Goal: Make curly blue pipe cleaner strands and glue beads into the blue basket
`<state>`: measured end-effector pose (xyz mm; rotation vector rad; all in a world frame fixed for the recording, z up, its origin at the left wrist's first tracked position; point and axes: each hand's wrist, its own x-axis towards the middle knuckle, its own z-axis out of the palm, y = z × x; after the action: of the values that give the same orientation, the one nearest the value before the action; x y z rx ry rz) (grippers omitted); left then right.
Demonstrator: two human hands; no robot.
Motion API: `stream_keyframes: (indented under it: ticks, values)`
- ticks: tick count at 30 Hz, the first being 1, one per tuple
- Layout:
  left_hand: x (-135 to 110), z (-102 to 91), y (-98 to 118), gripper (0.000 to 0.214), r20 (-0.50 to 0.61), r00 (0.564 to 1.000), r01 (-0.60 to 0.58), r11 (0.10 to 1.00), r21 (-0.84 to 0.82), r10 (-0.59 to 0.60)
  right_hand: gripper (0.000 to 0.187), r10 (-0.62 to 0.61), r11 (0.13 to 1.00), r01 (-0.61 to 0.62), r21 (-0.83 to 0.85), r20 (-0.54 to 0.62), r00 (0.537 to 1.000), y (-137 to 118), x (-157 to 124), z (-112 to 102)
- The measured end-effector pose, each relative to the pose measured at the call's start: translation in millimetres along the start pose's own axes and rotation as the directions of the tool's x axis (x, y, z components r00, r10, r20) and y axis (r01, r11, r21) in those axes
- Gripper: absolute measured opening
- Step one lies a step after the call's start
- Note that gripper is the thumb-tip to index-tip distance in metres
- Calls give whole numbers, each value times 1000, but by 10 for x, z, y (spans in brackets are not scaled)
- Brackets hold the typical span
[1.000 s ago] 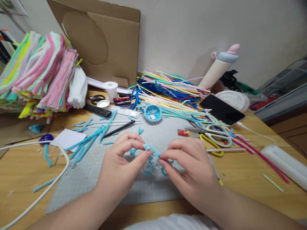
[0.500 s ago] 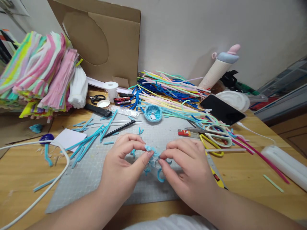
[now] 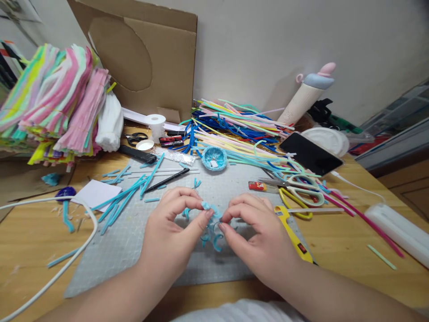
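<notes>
Between my two hands, over the grey cutting mat, is a small light-blue fuzzy pipe-cleaner piece with curled strands hanging below it. My left hand pinches its upper left part between thumb and forefinger. My right hand is closed at its right side, thumb and fingertips pinching a thin strand with a dark, wire-like loop. The fingers hide much of the piece. Beyond the hands, a blue fuzzy bowl shape with a white centre stands on the mat.
Cut blue pipe cleaners and a black pen lie left. To the right are scissors, a lighter, a yellow tool and a phone. A white cable crosses the left side; pipe-cleaner bundles stand behind.
My right hand has shifted slightly left and turned, uncovering more of the yellow tool. The hanging curl has moved a little left and up. My left hand keeps its pinch.
</notes>
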<state>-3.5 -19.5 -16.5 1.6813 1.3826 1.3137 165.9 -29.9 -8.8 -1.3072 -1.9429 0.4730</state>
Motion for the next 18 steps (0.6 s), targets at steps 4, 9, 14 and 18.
stream_keyframes:
  ticks: [4,9,14,18]
  values:
    - [-6,9,-2,6,-16,1000,12,1000,-8,-12,10,-1,1000,1,2,3,1000,9,9,-2]
    - [-10,7,3,6,-28,1000,6,1000,-9,-6,7,31,999,-32,39,40,999,14,0,-4]
    - [-20,3,4,5,-25,1000,1,1000,-3,-1,7,101,984,-112,136,83,991,23,-17,5]
    - [-13,10,0,6,-44,999,17,1000,6,-16,5,146,963,-173,207,136,980,23,-16,7]
